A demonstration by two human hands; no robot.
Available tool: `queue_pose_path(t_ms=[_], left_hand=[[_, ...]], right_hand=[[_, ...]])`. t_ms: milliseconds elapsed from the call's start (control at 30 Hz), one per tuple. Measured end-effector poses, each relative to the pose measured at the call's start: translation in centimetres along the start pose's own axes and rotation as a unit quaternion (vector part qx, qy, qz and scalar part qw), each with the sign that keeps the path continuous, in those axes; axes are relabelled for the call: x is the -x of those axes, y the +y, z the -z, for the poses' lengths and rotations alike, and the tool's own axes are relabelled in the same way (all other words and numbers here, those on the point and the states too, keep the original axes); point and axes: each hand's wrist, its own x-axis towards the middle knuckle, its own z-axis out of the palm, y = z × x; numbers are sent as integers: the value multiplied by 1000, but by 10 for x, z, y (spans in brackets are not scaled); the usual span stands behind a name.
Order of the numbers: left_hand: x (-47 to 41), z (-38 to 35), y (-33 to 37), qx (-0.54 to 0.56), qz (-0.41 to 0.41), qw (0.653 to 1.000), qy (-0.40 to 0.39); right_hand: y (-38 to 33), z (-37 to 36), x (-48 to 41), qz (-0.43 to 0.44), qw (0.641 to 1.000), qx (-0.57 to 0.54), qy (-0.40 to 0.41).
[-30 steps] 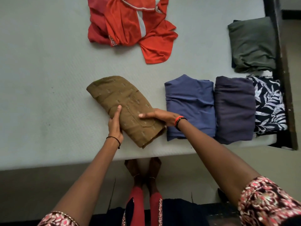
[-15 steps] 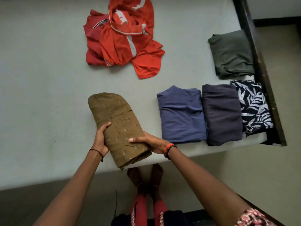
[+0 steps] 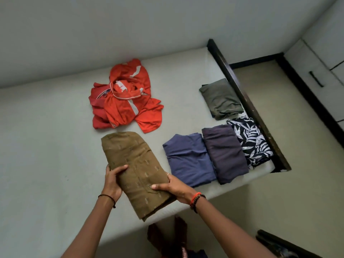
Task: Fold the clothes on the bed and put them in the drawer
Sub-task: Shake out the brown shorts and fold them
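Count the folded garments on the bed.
5: brown patterned garment gripped by left hand and right hand; blue garment, dark purple garment, navy leaf-print garment rightward; olive-green garment beyond them.

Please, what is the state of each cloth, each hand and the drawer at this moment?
Brown garment: folded, held at the bed edge.
Left hand: grips brown garment.
Right hand: grips brown garment.
Red clothes: crumpled, unfolded.
Blue garment: folded.
Purple garment: folded.
Leaf-print garment: folded.
Green garment: folded.
White drawer: closed.
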Motion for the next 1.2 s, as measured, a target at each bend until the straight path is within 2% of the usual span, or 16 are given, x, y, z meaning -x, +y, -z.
queue_pose_path(t_ms=[133,233,500,800,1000,1100,1200], left_hand=[[2,-34,10,-17,27,997,-74],[3,-71,16,-52,8,993,-110],[-8,-178,-10,-120,-1,979,-162],[-33,-297,-74,-220,70,959,-163],[-65,-352,-117,-229,77,955,-169],[-90,-362,-133,-267,82,949,-146],[-106,-367,-140,-375,33,922,-92]], right_hand=[[-6,21,24,27,999,-18,30],[-8,43,37,46,996,-31,63],[13,125,54,69,981,-105,149],[42,252,77,53,958,-168,227],[51,322,58,33,951,-204,230],[59,349,43,14,953,-203,224],[66,365,30,-12,958,-190,213]])
